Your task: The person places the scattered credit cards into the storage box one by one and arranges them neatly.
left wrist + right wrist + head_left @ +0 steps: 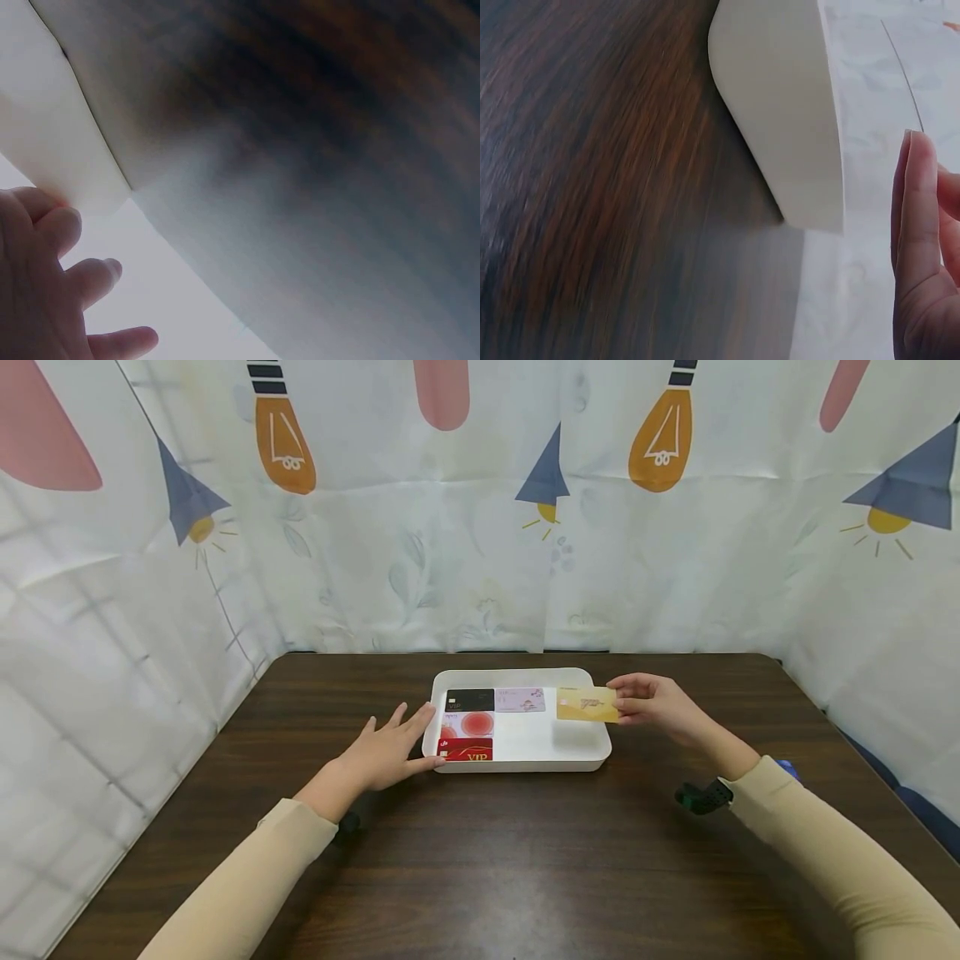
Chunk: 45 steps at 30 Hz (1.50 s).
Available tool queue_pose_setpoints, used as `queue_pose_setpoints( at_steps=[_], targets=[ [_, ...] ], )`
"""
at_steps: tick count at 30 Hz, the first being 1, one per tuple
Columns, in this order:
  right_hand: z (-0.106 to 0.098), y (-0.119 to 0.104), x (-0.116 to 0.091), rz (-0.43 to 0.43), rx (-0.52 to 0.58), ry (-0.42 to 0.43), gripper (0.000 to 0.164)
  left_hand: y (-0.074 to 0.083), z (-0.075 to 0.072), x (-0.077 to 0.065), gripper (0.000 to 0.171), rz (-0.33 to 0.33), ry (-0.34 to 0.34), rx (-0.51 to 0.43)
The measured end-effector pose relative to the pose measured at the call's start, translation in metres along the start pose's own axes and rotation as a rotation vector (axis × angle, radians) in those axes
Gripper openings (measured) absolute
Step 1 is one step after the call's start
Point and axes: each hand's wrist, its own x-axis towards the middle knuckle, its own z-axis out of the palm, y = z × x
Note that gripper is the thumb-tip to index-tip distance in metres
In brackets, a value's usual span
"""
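My right hand [660, 706] pinches a yellow card [587, 703] by its right edge, over the right side of a white tray [517, 767]. Edge-on, the card [904, 75] looks like a thin line above the fingers in the right wrist view. My left hand [386, 747] rests with spread fingers against the tray's left rim; its fingers [94, 281] touch the wall in the left wrist view. Inside the tray, a black card [469, 699] and a lilac card [521, 700] lie side by side at the back. Below the black one are a pink card with red circles [467, 725] and a red VIP card [465, 750].
The tray stands on a dark wooden table [510, 843]. A white patterned curtain [465, 560] hangs behind the table and along both sides. A dark band [705, 797] sits at the right wrist, by the beige sleeve [832, 852].
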Motion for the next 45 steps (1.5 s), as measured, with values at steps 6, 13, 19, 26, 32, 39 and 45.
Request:
queue_pose_setpoints(
  at_steps=[6, 13, 19, 26, 32, 39, 45],
  targets=[
    [0.011, -0.001, 0.007, -0.008, -0.008, -0.03, 0.044, -0.001, 0.001, 0.0, 0.096, 0.006, 0.003, 0.011],
    [0.024, -0.002, 0.015, 0.022, 0.002, -0.041, 0.044, 0.001, 0.0, -0.001, 0.096, 0.003, -0.004, 0.004],
    [0.036, -0.003, 0.023, 0.045, -0.002, -0.051, 0.043, 0.001, 0.0, -0.001, 0.097, -0.001, -0.009, -0.003],
    [0.051, -0.005, 0.034, 0.082, -0.017, -0.071, 0.044, 0.0, 0.001, 0.0, 0.097, 0.001, -0.002, 0.001],
    [0.063, -0.004, 0.043, 0.119, 0.057, -0.1, 0.042, 0.0, 0.0, -0.001, 0.097, 0.0, -0.003, 0.002],
    [0.077, 0.001, 0.052, 0.174, 0.103, -0.118, 0.042, 0.002, -0.001, -0.001, 0.097, 0.0, -0.008, -0.002],
    [0.086, 0.001, 0.055, 0.228, 0.065, -0.103, 0.041, 0.001, -0.001, -0.001, 0.097, -0.002, -0.011, 0.001]
  ],
)
